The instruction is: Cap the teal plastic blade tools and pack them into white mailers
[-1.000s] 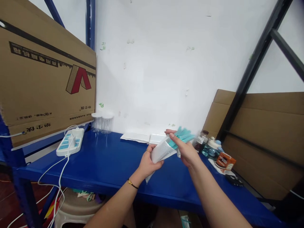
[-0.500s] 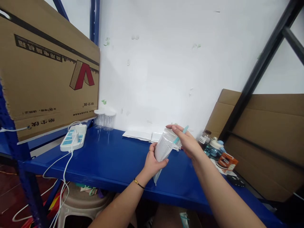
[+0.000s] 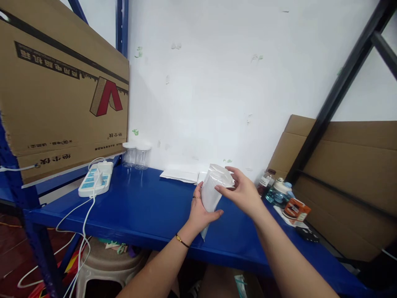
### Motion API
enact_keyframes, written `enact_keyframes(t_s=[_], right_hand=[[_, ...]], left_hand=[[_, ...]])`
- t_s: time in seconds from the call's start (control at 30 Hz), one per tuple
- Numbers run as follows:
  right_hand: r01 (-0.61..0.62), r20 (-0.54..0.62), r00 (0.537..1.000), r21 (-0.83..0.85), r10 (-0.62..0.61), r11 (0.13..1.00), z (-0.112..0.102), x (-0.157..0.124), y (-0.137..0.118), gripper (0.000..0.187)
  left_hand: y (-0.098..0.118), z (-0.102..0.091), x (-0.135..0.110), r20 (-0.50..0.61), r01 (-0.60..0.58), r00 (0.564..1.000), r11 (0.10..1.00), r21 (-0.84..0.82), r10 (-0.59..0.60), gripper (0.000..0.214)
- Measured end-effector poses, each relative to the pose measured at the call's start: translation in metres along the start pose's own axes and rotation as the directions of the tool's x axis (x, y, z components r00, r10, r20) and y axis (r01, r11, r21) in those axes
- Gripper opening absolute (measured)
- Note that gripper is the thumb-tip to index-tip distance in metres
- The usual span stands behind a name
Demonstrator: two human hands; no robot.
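A white padded envelope (image 3: 212, 192) is held upright and slightly tilted above the front part of the blue table (image 3: 149, 207). My left hand (image 3: 201, 213) wraps around its lower half, the thumb lying across the front. At the upper right, my right hand (image 3: 243, 193) grips the envelope's open end between thumb and fingers. The mouth looks crumpled and partly folded over. Whatever is inside the envelope is hidden, and no blue stick shows now.
Flat white packets (image 3: 179, 176) lie along the wall. Two clear lidded jars (image 3: 142, 158) and a white power strip (image 3: 96, 180) are at left. At right are a brown bottle (image 3: 266, 182), a bluish bottle (image 3: 279, 194), an orange box (image 3: 296, 210) and a black item (image 3: 307, 234). Cardboard flanks both sides.
The light-blue stick my right hand had at the envelope's mouth is out of sight. My right hand has shifted slightly down, its thumb now on the envelope's upper edge.
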State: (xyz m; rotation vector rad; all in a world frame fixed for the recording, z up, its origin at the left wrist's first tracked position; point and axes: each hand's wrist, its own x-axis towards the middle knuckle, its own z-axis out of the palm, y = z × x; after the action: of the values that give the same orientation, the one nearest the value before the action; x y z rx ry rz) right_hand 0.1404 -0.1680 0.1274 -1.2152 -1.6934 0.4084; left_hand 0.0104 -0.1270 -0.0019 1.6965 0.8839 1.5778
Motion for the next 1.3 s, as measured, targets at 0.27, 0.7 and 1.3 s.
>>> enact_keyframes(t_s=[0.27, 0.7, 1.3], right_hand=[[0.347, 0.137, 0.929, 0.001, -0.344, 0.938, 0.002, -0.017, 0.003, 0.056], [0.38, 0.519, 0.805, -0.08, -0.287, 0.922, -0.041, 0.002, 0.0, 0.037], [-0.204, 0.178, 0.962, -0.031, 0.207, 0.978, -0.055, -0.002, 0.086, 0.038]], left_hand=[[-0.006, -0.001, -0.008, 0.177, -0.138, 0.975, 0.99, -0.004, 0.137, 0.092], [0.012, -0.009, -0.003, 0.354, -0.143, 0.922, 0.987, -0.067, 0.158, 0.074], [-0.032, -0.072, 0.063, 0.596, 0.343, 0.771, 0.935, -0.092, -0.225, 0.043]])
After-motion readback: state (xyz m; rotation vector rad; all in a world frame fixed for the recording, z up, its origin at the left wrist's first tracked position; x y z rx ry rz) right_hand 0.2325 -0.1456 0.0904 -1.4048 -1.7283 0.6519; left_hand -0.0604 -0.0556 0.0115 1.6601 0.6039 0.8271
